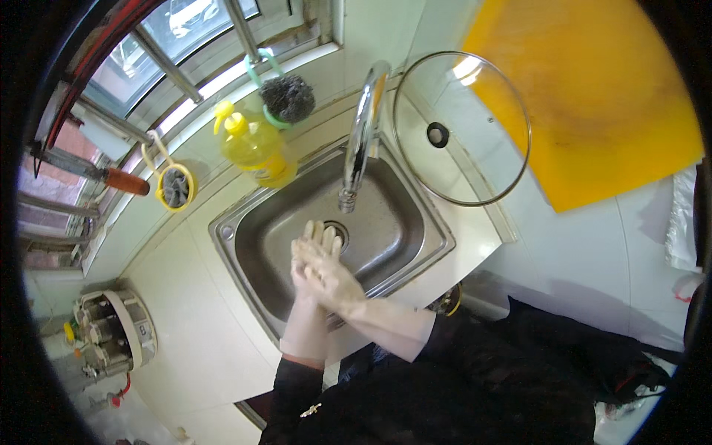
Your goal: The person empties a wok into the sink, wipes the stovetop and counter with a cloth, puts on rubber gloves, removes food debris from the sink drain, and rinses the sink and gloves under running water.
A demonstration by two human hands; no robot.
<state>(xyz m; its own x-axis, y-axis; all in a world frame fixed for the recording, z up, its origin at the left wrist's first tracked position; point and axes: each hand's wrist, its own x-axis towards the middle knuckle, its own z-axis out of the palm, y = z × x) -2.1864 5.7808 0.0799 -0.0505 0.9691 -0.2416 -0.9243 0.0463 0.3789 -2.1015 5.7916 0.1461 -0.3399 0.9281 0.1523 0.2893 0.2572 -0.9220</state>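
Observation:
Both of my hands wear thin, pale, see-through gloves that reach past the wrists. They are pressed together over the near left part of a stainless steel sink (384,194). My left hand (318,236) lies underneath, its fingers stretched towards the drain (340,232) and slightly apart. Across its palm lies my right hand (334,281), which hides much of it. I see no object between them, though the contact area is covered. A chrome faucet (361,133) reaches over the basin just beyond my fingertips, and no water is seen running from it.
Behind the sink stands a yellow dish soap bottle (261,156) with a pump. A steel wool scrubber (286,99) and a yellow-handled scrubber (177,186) hang from window bars. A glass pot lid (467,161) and an orange-yellow board (589,100) lean right. A round rack (114,331) is left.

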